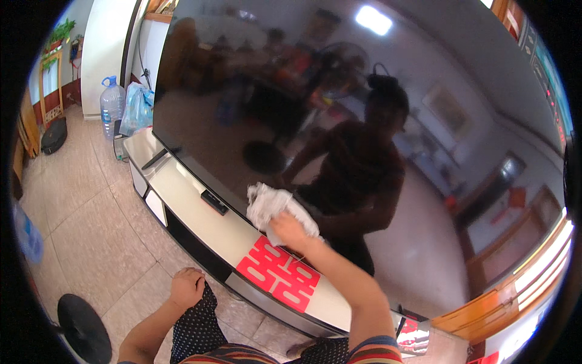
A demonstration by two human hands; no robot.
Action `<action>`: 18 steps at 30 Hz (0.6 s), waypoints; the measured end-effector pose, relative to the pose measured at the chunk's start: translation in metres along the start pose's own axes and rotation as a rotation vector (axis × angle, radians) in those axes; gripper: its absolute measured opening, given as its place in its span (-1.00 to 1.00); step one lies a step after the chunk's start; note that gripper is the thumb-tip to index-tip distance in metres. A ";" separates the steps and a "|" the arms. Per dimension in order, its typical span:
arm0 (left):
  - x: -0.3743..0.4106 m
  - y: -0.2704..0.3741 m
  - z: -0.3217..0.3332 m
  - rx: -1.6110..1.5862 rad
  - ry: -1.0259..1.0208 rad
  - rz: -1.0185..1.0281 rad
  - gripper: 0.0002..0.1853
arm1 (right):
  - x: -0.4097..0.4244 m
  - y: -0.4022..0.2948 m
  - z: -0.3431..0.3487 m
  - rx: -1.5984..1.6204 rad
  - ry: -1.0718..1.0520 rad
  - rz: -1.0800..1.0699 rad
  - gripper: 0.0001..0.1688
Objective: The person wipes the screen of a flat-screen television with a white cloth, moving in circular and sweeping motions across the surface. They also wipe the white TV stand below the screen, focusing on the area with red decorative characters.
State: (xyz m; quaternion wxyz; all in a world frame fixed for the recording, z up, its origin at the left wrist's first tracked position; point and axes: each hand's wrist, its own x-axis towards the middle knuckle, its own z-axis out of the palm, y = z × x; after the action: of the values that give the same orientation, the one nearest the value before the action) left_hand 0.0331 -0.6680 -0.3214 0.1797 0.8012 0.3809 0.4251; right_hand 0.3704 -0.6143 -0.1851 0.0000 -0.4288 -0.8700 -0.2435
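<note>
My right hand (291,231) grips a crumpled white cloth (268,204) and presses it to the lower edge of a large black television screen (218,127). The glossy screen reflects a person and the room. On my bent knee, covered by dark dotted trousers (195,330), rests my left hand (187,286), its fingers curled with nothing seen in them. Just below the cloth, a red paper-cut decoration (279,277) lies flat on the white top of a TV stand (182,189). A small black box (214,202) sits on the stand near the screen's bottom edge.
A black television foot (154,159) stands on the cabinet's left end. Beyond it are a large plastic water bottle (112,107) and a blue plastic bag (136,109). A dark round object (84,328) is at lower left above the tiled floor (86,214). Wooden furniture (477,314) stands right.
</note>
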 end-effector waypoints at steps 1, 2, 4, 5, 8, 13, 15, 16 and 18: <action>0.001 0.001 0.000 -0.004 -0.004 0.003 -0.92 | 0.007 0.015 -0.032 -0.011 0.079 -0.015 -0.83; 0.000 0.000 0.000 0.013 -0.004 0.004 -0.92 | 0.018 0.027 -0.065 -0.061 0.010 0.058 -0.82; -0.002 -0.004 -0.002 0.046 -0.004 0.004 -0.91 | 0.035 0.054 -0.136 -0.148 -0.026 0.218 -0.79; -0.002 -0.004 -0.002 0.049 -0.001 0.001 -0.91 | 0.044 0.066 -0.180 -0.325 -0.137 0.302 -0.76; -0.003 -0.003 -0.003 0.054 0.008 -0.007 -0.91 | 0.043 0.106 -0.289 -0.740 0.103 0.397 -0.62; 0.000 0.003 0.002 0.048 0.010 -0.009 -0.90 | -0.015 0.197 -0.425 -1.213 0.627 0.493 -0.52; -0.001 0.002 0.002 0.047 -0.008 -0.015 -0.91 | -0.024 0.211 -0.452 -1.316 0.631 0.662 -0.46; 0.001 0.001 0.004 0.039 -0.021 -0.003 -0.91 | -0.035 0.224 -0.464 -1.379 0.705 0.590 -0.46; 0.001 0.001 0.006 0.013 -0.019 -0.005 -0.91 | -0.035 0.228 -0.469 -1.293 0.730 0.656 -0.42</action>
State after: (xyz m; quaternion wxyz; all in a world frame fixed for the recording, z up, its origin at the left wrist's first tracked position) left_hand 0.0384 -0.6680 -0.3236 0.1792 0.8055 0.3838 0.4145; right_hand 0.4647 -0.7219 0.3174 0.1074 -0.4705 -0.3324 -0.8103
